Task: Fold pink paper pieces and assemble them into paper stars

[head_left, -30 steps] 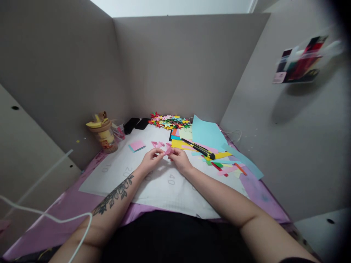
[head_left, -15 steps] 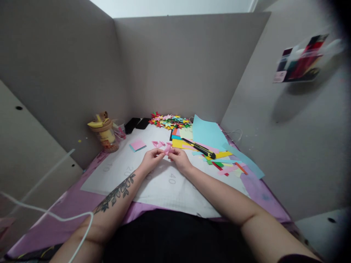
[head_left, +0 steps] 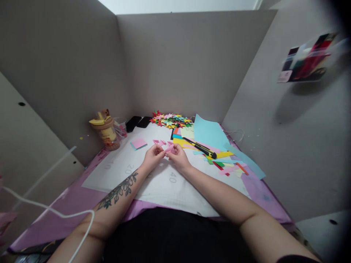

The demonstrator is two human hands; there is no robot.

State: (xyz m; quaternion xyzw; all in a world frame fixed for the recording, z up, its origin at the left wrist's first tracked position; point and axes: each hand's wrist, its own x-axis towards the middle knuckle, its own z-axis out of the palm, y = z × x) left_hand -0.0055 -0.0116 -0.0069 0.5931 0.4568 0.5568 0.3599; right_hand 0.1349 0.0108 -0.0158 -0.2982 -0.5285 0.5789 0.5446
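Observation:
Between my two hands is a small folded piece of pink paper [head_left: 169, 148], held just above the white sheet. My left hand [head_left: 153, 156] pinches its left side with closed fingers. On the other side, my right hand [head_left: 178, 157] grips it between thumb and fingers. Right behind my fingertips lie small pink folded paper pieces [head_left: 159, 142], partly hidden. A stack of square paper [head_left: 139, 143], pink on top with blue below, rests to the left. The exact fold in my fingers is too small to make out.
A black and yellow utility knife [head_left: 201, 148] lies on coloured paper strips [head_left: 230, 166] at right. Folded paper stars [head_left: 171, 119] are heaped at the back near light blue sheets [head_left: 210, 132]. A lidded cup [head_left: 106, 133] stands at left. Grey panels [head_left: 192, 65] enclose the table.
My fingers have shifted slightly on the pink paper, which now lies at a different angle between them. The whole view has moved a little; the things on the table stay in place.

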